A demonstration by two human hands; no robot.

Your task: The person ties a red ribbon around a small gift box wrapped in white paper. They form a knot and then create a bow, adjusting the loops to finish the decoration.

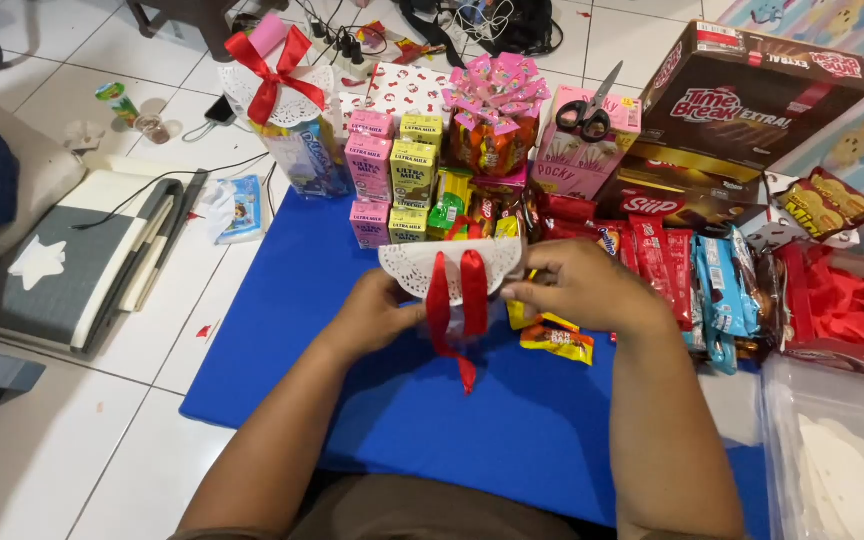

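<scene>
Over a blue mat (352, 400) my left hand (377, 312) and my right hand (577, 285) grip a small snack bundle wrapped in a white lace doily (407, 265) from either side. A red ribbon (457, 300) hangs over the front of the doily, its tails dangling below toward me. What is inside the bundle is mostly hidden by the doily and my fingers. A yellow snack packet (557, 338) lies on the mat just under my right hand.
Small milk cartons (392, 170), a finished bundle with a red bow (282, 110), a pink-bowed bundle (497, 110), black scissors (587, 110) on a pink box, brown snack boxes (752, 90), red and blue wrapped snacks (692, 270) and a clear bag of doilies (842, 470) surround the mat.
</scene>
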